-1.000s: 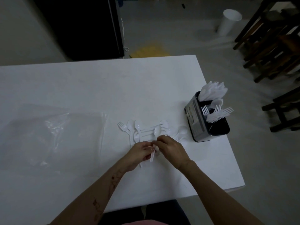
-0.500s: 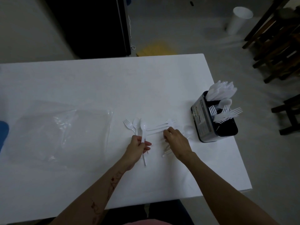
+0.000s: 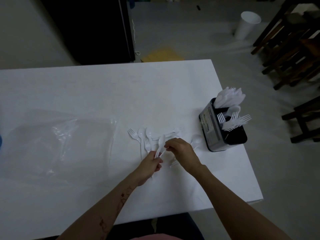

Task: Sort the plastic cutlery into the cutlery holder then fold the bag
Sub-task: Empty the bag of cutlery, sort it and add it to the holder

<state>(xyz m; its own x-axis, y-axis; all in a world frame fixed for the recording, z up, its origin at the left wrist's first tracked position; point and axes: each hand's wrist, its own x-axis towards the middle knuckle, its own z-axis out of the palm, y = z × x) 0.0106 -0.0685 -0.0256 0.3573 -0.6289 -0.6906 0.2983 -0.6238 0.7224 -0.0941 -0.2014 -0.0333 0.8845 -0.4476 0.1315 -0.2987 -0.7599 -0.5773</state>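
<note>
The left hand (image 3: 150, 164) gripped a white spoon (image 3: 160, 146) by its handle, bowl up; the right hand (image 3: 181, 151) pinched the same spoon. Loose cutlery (image 3: 144, 137) lay just beyond, the cutlery holder (image 3: 212, 129) stood right, and the bag (image 3: 60, 135) lay flat left

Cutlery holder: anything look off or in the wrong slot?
One spoon sits with the forks in the middle of the cutlery holder, apart from the bunch at the far end. The nearest compartment looks empty. Nothing spilled or tipped.
</note>
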